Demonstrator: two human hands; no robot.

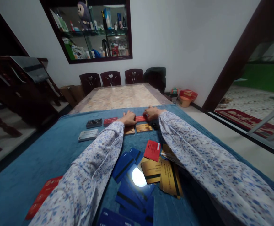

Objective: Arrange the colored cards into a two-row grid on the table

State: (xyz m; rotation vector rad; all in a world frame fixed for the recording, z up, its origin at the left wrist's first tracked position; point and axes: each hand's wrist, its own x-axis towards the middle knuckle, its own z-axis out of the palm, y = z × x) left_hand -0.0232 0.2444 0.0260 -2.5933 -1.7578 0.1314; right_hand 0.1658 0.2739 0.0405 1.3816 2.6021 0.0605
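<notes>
Toward the far side of the blue cloth, a red card stack (pixel 140 118) lies between my two hands. My left hand (pixel 129 118) has its fingers curled at the left end of this stack, and my right hand (pixel 152 113) is bent over its right end. Just nearer sit a gold card stack (pixel 143 127) and an orange-gold stack (pixel 129 130), the latter partly under my left hand. A dark stack (pixel 155 126) is partly covered by my right sleeve. To the left are another red stack (pixel 110 121), a black stack (pixel 94 123) and a silver stack (pixel 88 135).
Loose blue cards (pixel 134 191), gold cards (pixel 171 179) and a red card (pixel 152 150) overlap close to me, with a bright glare on the blue ones. A red sheet (pixel 44 196) lies beside my left sleeve. Chairs (pixel 110 78) stand beyond the table (pixel 122 95).
</notes>
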